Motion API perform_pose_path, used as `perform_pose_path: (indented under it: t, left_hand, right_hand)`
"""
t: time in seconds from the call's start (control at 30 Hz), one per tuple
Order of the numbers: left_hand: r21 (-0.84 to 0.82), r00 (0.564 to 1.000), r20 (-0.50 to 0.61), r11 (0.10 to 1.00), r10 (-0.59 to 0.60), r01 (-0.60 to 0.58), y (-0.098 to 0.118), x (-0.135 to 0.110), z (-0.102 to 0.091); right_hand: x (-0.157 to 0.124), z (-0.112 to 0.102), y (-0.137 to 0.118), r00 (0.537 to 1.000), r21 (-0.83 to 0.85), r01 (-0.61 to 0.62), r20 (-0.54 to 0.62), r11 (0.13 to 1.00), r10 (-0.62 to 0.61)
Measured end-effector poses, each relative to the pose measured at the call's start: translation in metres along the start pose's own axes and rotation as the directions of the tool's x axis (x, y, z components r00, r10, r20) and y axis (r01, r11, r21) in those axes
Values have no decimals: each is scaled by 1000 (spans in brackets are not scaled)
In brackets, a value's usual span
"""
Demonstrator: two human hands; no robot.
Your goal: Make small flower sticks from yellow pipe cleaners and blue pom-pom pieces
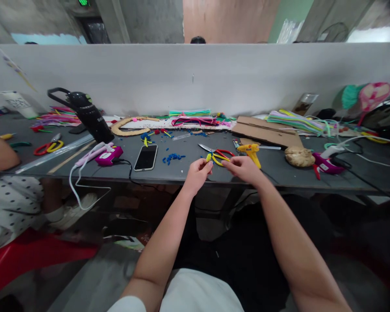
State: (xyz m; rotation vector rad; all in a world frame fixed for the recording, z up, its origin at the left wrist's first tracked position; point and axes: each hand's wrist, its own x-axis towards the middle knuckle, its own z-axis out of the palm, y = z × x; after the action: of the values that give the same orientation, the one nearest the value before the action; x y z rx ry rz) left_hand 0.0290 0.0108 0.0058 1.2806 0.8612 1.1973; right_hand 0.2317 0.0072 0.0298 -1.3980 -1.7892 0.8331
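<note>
left hand (199, 171): pinched on yellow-blue fuzzy piece (209, 157) | right hand (245, 169): can't tell if gripping | I'd pinch lightly, work clear of scissors (215, 153)

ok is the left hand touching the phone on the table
Apart: the head view shows a plain gap, with dark tabletop and loose blue pieces lying between the phone and the left hand.

On the table (167, 173), scissors (207, 148) lie between the phone (146, 157), left, and glue gun (249, 149), right.
</note>
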Motion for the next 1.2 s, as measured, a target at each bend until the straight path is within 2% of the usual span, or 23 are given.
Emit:
perform_pose_path:
  t: [0.03, 0.07, 0.1, 0.17, 0.2, 0.27, 0.33, 0.47, 0.53, 0.6, 0.67, 0.73, 0.83, 0.9, 1.03, 1.2]
  left_hand:
    - [0, 1000, -6, 1000, -3, 3, 1, 0, -1]
    - [2, 1000, -7, 1000, -13, 13, 3, -1, -2]
    - [3, 1000, -5, 1000, -28, 28, 4, -1, -3]
    - [-12, 998, 3, 998, -56, 56, 4, 0, -4]
    - [-37, 998, 11, 997, -67, 68, 4, 0, -4]
    - [-109, 995, 44, 990, -89, 93, 4, 0, -2]
    - [-176, 988, 98, 975, -117, 132, 4, -1, 0]
    - [-278, 968, 196, 938, -156, 207, 8, -2, -1]
    - [-313, 961, 219, 922, -166, 230, 9, -2, -5]
    - [-329, 958, 223, 911, -181, 249, 8, 0, -10]
    - [-329, 956, 209, 906, -204, 265, 4, 3, -15]
    - [-318, 955, 190, 906, -228, 279, -2, 6, -19]
    - [-308, 958, 158, 909, -241, 279, -11, 11, -23]
    - [-308, 962, 141, 913, -234, 267, -15, 13, -24]
    - [-289, 967, 124, 924, -224, 251, -18, 15, -24]
    - [-234, 957, 125, 930, -261, 284, -16, 14, -22]
  right_hand:
    - [-3, -18, 8, 996, -152, -83, 1, 985, 84]
    - [-5, -37, 19, 983, -281, -181, -46, 942, 176]
    - [-6, -53, 30, 956, -367, -288, -171, 884, 240]
    - [-4, -75, 52, 865, -395, -458, -405, 796, 296]
    - [-1, -79, 61, 845, -385, -487, -435, 784, 311]
    - [9, -74, 71, 854, -437, -474, -439, 765, 278]
    - [22, -58, 73, 850, -449, -466, -465, 762, 246]
    - [38, -36, 66, 822, -260, -427, -511, 866, 251]
    - [37, -33, 60, 847, -189, -346, -483, 919, 220]
    - [31, -29, 53, 901, -31, -200, -400, 979, 171]
    - [23, -22, 44, 952, 199, -66, -281, 978, 121]
    - [14, -11, 37, 977, 326, -45, -184, 944, 110]
    - [3, 8, 30, 991, 328, -79, -75, 941, 109]
    - [-2, 18, 29, 994, 297, -87, -43, 951, 104]
    - [-5, 27, 32, 993, 262, -91, -46, 961, 107]
    - [-5, 28, 34, 993, 236, -95, -45, 967, 108]
